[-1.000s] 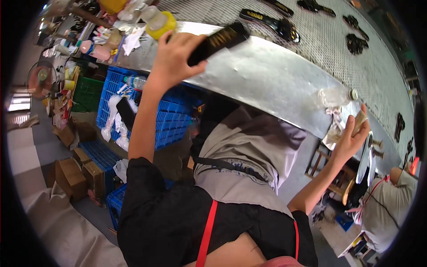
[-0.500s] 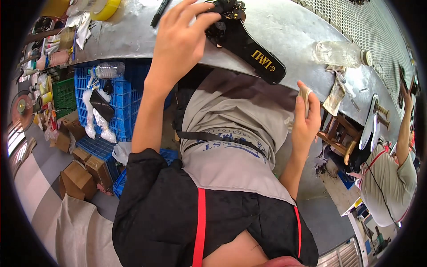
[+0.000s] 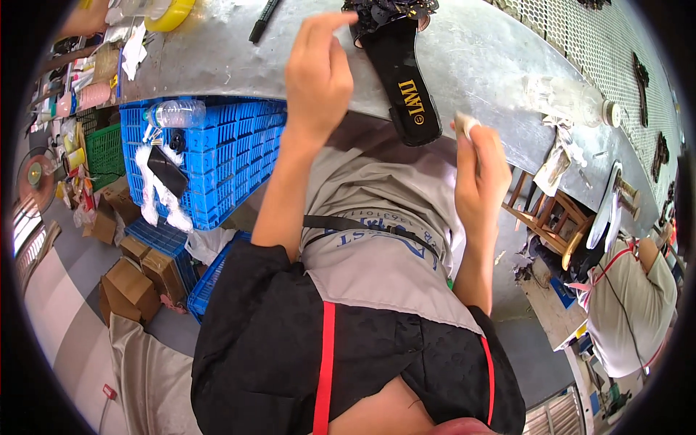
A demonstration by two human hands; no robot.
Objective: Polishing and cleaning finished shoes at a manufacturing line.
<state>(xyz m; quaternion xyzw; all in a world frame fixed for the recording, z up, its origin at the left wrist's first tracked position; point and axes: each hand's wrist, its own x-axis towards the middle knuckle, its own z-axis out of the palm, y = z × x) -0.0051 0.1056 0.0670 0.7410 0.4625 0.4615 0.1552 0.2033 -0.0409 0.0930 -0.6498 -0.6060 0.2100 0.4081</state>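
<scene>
A black slide sandal point(image 3: 401, 76) with gold lettering on its insole lies on the metal worktable, its heel end sticking out over the near edge. Dark, shiny decoration covers its strap point(image 3: 388, 13) at the top of the view. My left hand point(image 3: 319, 76) is beside the strap, fingers apart, with the fingertips at the strap's left edge. To the right of the heel, my right hand point(image 3: 482, 170) pinches a small pale cloth point(image 3: 464, 125) between thumb and fingers. The cloth is apart from the sandal.
A black marker point(image 3: 264, 20) and yellow tape roll point(image 3: 172, 14) lie on the left of the table. On the right are a clear bottle point(image 3: 573, 101) and a stained rag point(image 3: 553, 159). Blue crates point(image 3: 239, 156) stand below left. A co-worker point(image 3: 631, 304) is at the right.
The sandal has turned so its heel points more toward me and sits further left. My left hand has slid off the strap's top to its side. My right hand has moved left toward the heel.
</scene>
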